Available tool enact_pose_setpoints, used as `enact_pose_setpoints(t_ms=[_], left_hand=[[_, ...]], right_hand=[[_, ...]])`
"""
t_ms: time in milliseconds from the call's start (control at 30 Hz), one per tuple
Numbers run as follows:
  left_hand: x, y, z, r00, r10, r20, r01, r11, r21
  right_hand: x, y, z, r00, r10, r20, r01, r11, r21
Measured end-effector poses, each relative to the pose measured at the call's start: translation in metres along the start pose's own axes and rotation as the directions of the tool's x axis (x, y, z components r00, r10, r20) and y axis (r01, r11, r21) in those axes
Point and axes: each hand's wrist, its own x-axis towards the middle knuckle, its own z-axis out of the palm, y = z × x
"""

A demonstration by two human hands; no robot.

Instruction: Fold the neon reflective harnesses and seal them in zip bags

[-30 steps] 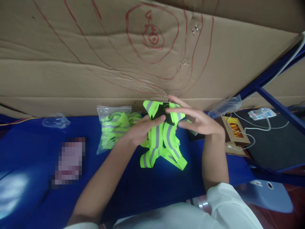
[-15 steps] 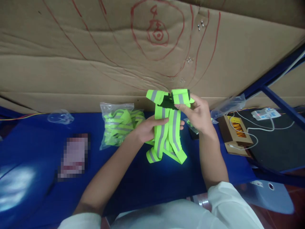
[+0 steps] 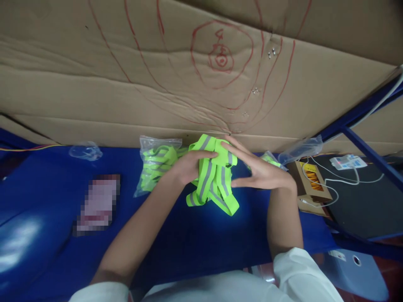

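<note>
A bundle of neon yellow-green straps with grey stripes [image 3: 206, 178] is held above the blue table. My left hand [image 3: 192, 165] grips it from the left, the thumb lying across its front. My right hand [image 3: 256, 170] is at the bundle's right side with its fingers spread, the upper fingertips against the folded top. Loops of strap hang down below both hands. Behind my left forearm lies a clear plastic bag [image 3: 157, 161] with more of the same straps inside.
A crumpled clear bag [image 3: 85, 151] and a pixelated flat object [image 3: 99, 203] lie on the blue table [image 3: 40, 180] at left. At right are an open cardboard box [image 3: 310, 180], white cables and a power strip [image 3: 348, 162]. A cardboard wall [image 3: 141, 100] stands behind.
The top ends of the straps have been folded down onto the bundle, hiding the dark piece. My right hand has opened its fingers and turned. The view has shifted slightly.
</note>
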Motion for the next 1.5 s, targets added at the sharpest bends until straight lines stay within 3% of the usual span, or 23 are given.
enact_pose_setpoints(t_ms=[67, 133, 233, 400, 533, 600, 700, 767, 900, 1000, 1067, 1133, 1267, 1367, 1500], left_hand=[[-0.001, -0.001, 0.001, 1.0, -0.002, 0.004, 0.002, 0.999, 0.045], [-0.003, -0.004, 0.005, 1.0, 0.023, 0.011, -0.024, 0.995, 0.092], [-0.003, -0.009, 0.007, 0.998, 0.056, 0.016, -0.058, 0.989, 0.138], [0.003, -0.023, -0.004, 0.994, 0.017, 0.105, -0.035, 0.985, 0.172], [0.002, -0.027, -0.01, 0.979, -0.022, 0.204, -0.028, 0.971, 0.239], [0.0, -0.024, -0.009, 0.973, 0.016, 0.229, -0.077, 0.962, 0.261], [-0.002, -0.019, -0.004, 0.976, 0.074, 0.207, -0.119, 0.969, 0.214], [-0.002, -0.016, 0.002, 0.973, 0.103, 0.205, -0.134, 0.981, 0.143], [0.002, -0.012, 0.014, 0.969, 0.183, 0.164, -0.19, 0.981, 0.028], [0.002, -0.007, 0.015, 0.978, 0.206, 0.028, -0.208, 0.976, 0.068], [0.0, -0.004, 0.012, 0.97, 0.241, -0.043, -0.235, 0.966, 0.105], [-0.002, -0.001, 0.009, 0.955, 0.289, -0.074, -0.278, 0.952, 0.124], [-0.006, 0.0, 0.009, 0.94, 0.338, -0.049, -0.327, 0.932, 0.157], [-0.005, -0.005, 0.012, 0.953, 0.302, 0.006, -0.3, 0.943, 0.147], [0.006, -0.018, 0.009, 0.982, 0.182, 0.057, -0.186, 0.98, 0.07]], right_hand=[[-0.004, 0.004, -0.004, 0.994, 0.068, -0.084, -0.06, 0.994, 0.097], [-0.002, 0.008, -0.001, 0.959, 0.177, -0.222, -0.147, 0.978, 0.147], [0.01, 0.009, 0.012, 0.916, 0.305, -0.26, -0.251, 0.942, 0.221], [0.022, 0.0, 0.023, 0.858, 0.328, -0.394, -0.192, 0.918, 0.347], [0.017, -0.003, 0.022, 0.802, 0.39, -0.453, -0.218, 0.896, 0.386], [0.015, -0.002, 0.021, 0.766, 0.341, -0.545, -0.185, 0.929, 0.322], [0.016, 0.002, 0.02, 0.703, 0.14, -0.698, -0.119, 0.99, 0.078], [0.017, 0.006, 0.019, 0.732, 0.021, -0.681, -0.096, 0.993, -0.074], [0.018, 0.011, 0.013, 0.872, -0.09, -0.482, -0.016, 0.977, -0.212], [0.014, 0.008, 0.006, 0.956, -0.105, -0.275, 0.073, 0.989, -0.126], [0.009, 0.006, 0.0, 0.986, -0.07, -0.149, 0.068, 0.998, -0.016], [0.007, 0.005, -0.002, 0.983, 0.004, -0.184, 0.011, 0.997, 0.082], [0.014, 0.011, 0.007, 0.908, 0.181, -0.379, -0.116, 0.975, 0.187], [0.024, 0.012, 0.02, 0.887, 0.242, -0.394, -0.173, 0.964, 0.202], [0.027, 0.004, 0.027, 0.825, 0.223, -0.52, -0.139, 0.971, 0.196]])
